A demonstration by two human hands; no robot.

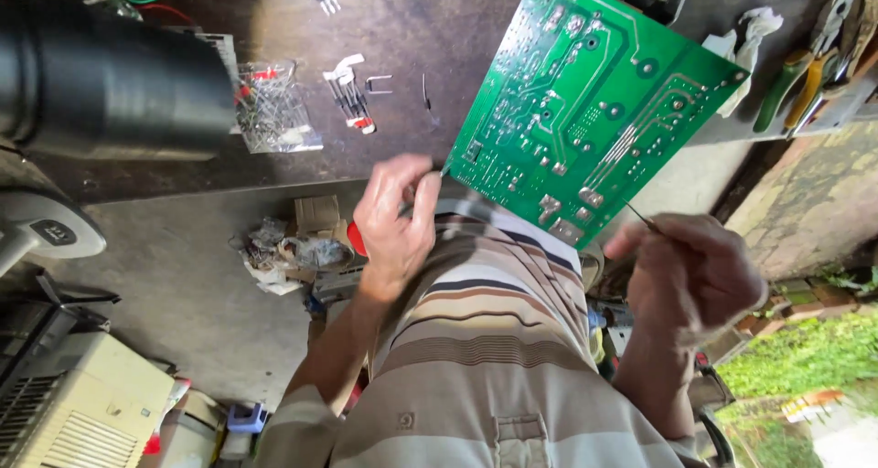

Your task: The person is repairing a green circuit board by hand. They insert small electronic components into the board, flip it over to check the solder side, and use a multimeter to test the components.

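The left hand [395, 219] pinches the near corner of a green circuit board [590, 102], fingers closed on its edge, tilting it solder side up above the dark surface [402, 29]. The right hand [690, 271] is curled shut around a thin metal probe [640, 217], whose tip nears the board's lower edge. Farther out lie a clear bag of small components [274, 111], loose parts [352, 93], and green-handled pliers [791, 84].

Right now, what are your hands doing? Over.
Left hand pinches green circuit board corner. Right hand holds thin probe near board edge. Nothing between them.
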